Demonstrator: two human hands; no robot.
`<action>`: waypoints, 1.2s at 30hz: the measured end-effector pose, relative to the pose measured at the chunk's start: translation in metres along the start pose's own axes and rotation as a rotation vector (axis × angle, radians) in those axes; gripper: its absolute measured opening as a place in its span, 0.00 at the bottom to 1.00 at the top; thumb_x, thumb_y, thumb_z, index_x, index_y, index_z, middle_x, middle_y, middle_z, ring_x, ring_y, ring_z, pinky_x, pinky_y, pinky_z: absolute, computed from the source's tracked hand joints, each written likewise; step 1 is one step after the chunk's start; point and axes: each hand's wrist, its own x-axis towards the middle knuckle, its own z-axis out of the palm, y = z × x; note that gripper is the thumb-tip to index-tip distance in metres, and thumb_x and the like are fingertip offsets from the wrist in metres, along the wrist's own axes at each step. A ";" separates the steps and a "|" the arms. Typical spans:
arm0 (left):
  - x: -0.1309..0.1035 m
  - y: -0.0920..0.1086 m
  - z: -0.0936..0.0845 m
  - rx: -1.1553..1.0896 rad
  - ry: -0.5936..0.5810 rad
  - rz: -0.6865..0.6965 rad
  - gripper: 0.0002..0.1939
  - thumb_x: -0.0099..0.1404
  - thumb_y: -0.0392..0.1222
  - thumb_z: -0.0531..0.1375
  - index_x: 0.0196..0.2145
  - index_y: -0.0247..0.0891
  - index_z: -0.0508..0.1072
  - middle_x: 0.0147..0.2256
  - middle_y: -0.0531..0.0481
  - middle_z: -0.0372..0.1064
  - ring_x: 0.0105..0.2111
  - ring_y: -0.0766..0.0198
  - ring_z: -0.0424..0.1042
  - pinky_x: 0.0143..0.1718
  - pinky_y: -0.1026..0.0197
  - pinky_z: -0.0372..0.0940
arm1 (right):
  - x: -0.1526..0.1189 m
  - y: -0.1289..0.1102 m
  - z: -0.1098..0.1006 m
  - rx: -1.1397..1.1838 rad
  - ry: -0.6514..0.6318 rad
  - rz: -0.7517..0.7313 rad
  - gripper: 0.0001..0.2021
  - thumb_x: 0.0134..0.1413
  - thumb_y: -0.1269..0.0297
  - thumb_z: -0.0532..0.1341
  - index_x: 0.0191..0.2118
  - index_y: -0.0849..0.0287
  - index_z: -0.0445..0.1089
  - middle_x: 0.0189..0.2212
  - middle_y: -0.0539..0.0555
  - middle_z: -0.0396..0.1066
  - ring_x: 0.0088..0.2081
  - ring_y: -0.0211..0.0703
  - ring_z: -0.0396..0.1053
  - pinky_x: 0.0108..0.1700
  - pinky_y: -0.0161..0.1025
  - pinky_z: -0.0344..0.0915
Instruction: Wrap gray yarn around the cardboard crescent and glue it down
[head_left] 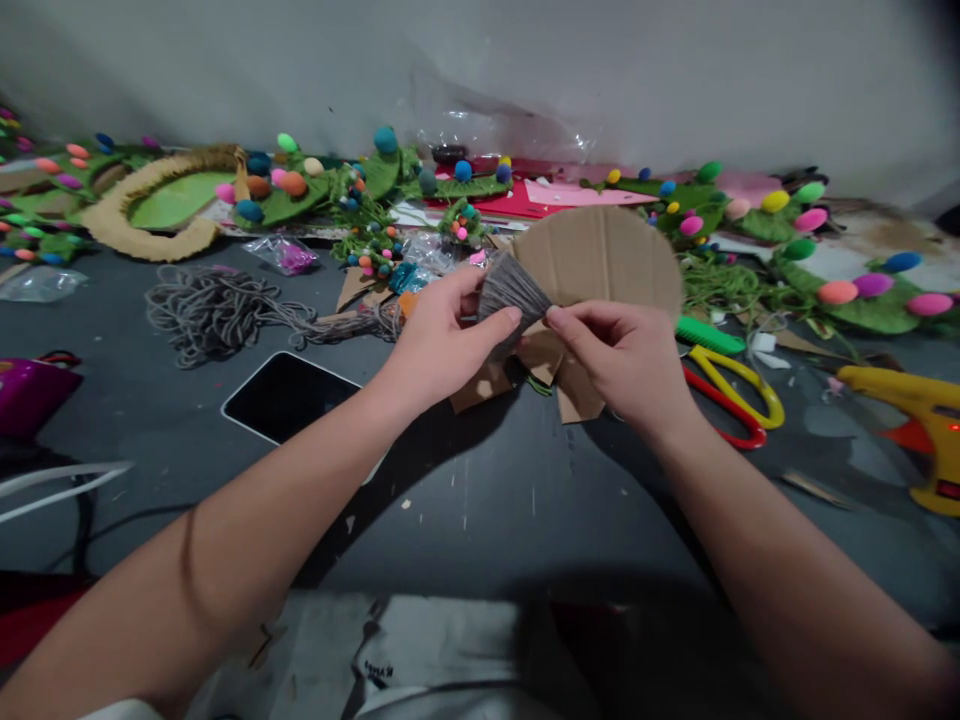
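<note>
A piece wrapped in grey yarn [514, 290] is held up over the table between my two hands. My left hand [457, 325] is closed on its left side, the thumb lying across the yarn. With thumb and forefinger, my right hand [619, 350] pinches the yarn at the piece's right edge. Part of the cardboard shape [600, 255] shows behind and right of the yarn, its edge rounded; my hands hide where the two meet. Smaller cardboard pieces [581, 393] show below my hands. A loose heap of grey yarn [210, 310] lies to the left.
A phone [292, 397] lies by my left forearm. Scissors with red and yellow handles [739, 390] and a yellow glue gun [907, 400] are on the right. Along the wall are green leaves with coloured balls [862, 300] and a yarn-wrapped ring [112, 215].
</note>
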 end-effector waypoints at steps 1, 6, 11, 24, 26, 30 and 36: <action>0.001 0.000 0.000 0.029 0.021 0.012 0.12 0.63 0.38 0.64 0.45 0.38 0.74 0.36 0.48 0.76 0.35 0.60 0.78 0.38 0.57 0.75 | -0.001 0.001 0.001 -0.046 -0.009 -0.017 0.13 0.60 0.55 0.65 0.33 0.60 0.79 0.23 0.50 0.71 0.24 0.37 0.62 0.27 0.36 0.56; 0.004 0.003 -0.003 0.160 0.064 0.041 0.08 0.60 0.34 0.62 0.39 0.38 0.73 0.30 0.52 0.70 0.29 0.62 0.73 0.31 0.60 0.70 | -0.005 0.002 0.000 -0.239 -0.064 -0.154 0.10 0.62 0.61 0.62 0.39 0.61 0.79 0.28 0.52 0.77 0.27 0.37 0.68 0.30 0.35 0.60; 0.005 0.008 -0.006 0.225 0.060 0.051 0.08 0.58 0.32 0.60 0.37 0.38 0.72 0.28 0.53 0.68 0.27 0.64 0.68 0.28 0.61 0.64 | -0.007 -0.002 -0.006 -0.392 -0.039 -0.277 0.06 0.61 0.64 0.63 0.38 0.58 0.78 0.27 0.52 0.76 0.26 0.38 0.67 0.31 0.37 0.58; 0.011 -0.005 -0.009 0.001 0.083 -0.015 0.03 0.60 0.36 0.60 0.33 0.40 0.67 0.27 0.52 0.64 0.24 0.67 0.66 0.23 0.63 0.62 | -0.007 -0.009 -0.022 -0.454 -0.001 -0.334 0.06 0.62 0.61 0.63 0.38 0.54 0.78 0.29 0.53 0.77 0.28 0.42 0.69 0.31 0.40 0.59; 0.011 -0.005 -0.008 -0.015 0.088 -0.032 0.04 0.60 0.36 0.60 0.33 0.40 0.67 0.26 0.52 0.65 0.24 0.67 0.66 0.23 0.63 0.62 | -0.008 -0.011 -0.020 -0.438 -0.018 -0.320 0.06 0.61 0.61 0.63 0.37 0.55 0.78 0.28 0.52 0.77 0.27 0.41 0.68 0.32 0.40 0.59; 0.009 -0.005 -0.006 -0.045 0.087 -0.060 0.06 0.59 0.35 0.61 0.35 0.39 0.68 0.26 0.53 0.65 0.23 0.68 0.65 0.23 0.64 0.61 | -0.011 -0.015 -0.012 -0.347 -0.085 -0.255 0.06 0.61 0.63 0.63 0.37 0.57 0.78 0.25 0.50 0.75 0.24 0.37 0.66 0.30 0.37 0.59; 0.009 -0.004 -0.005 -0.046 0.094 -0.038 0.05 0.60 0.34 0.59 0.34 0.39 0.66 0.27 0.53 0.62 0.23 0.68 0.64 0.24 0.63 0.59 | -0.012 -0.020 -0.008 -0.211 -0.110 -0.159 0.08 0.62 0.61 0.63 0.40 0.58 0.79 0.27 0.51 0.75 0.25 0.37 0.66 0.27 0.36 0.59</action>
